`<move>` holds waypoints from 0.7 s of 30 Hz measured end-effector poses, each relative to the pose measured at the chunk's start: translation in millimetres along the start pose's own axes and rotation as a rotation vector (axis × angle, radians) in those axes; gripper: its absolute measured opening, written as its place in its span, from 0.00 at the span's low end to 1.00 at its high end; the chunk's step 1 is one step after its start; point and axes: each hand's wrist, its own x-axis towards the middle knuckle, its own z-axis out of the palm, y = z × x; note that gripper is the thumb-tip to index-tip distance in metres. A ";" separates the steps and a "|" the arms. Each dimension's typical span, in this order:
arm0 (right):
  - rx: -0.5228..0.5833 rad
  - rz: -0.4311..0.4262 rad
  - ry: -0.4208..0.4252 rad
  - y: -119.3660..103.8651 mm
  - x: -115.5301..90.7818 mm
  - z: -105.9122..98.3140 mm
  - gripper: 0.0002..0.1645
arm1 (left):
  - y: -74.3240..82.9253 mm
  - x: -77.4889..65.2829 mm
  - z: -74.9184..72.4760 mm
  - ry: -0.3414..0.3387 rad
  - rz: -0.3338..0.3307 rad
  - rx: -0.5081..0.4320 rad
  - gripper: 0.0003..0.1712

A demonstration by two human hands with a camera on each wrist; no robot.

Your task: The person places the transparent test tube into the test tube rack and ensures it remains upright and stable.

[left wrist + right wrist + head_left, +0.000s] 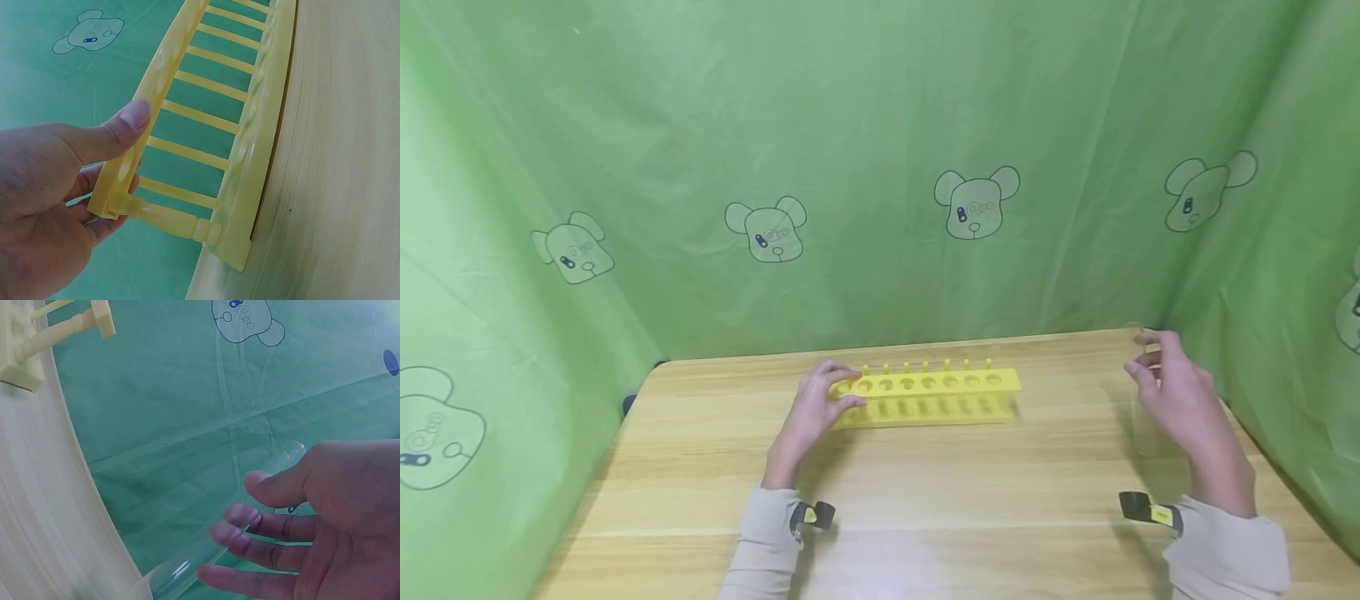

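Note:
A yellow test tube rack [925, 385] stands on the table, with a row of round holes along its top plate and a row of pegs behind. My left hand [820, 404] grips its left end; in the left wrist view the thumb [134, 115] lies on the upper plate and the fingers curl beneath. Over at the right, my right hand [1180, 392] holds a clear test tube [187, 565] between thumb and fingertips. The tube slants in the right wrist view, its lower end near the table. Being see-through, it shows only faintly in the head view.
The wooden table [962, 508] carries the rack near its back edge. Green curtains [865, 108] printed with bear heads hang behind and at both sides. Each wrist wears a small black camera, such as the right one [1138, 506].

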 end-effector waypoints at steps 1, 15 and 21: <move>0.003 0.001 0.004 -0.7 -0.1 -0.3 0.26 | 0.1 0.0 0.0 0.000 -0.001 0.002 0.26; 0.053 -0.006 0.112 -13.3 -1.8 -3.9 0.29 | 1.6 0.2 -0.6 -0.002 0.007 -0.004 0.26; 0.077 -0.022 0.194 -21.4 -0.5 -2.2 0.29 | 2.3 0.0 -0.9 0.005 0.020 -0.010 0.25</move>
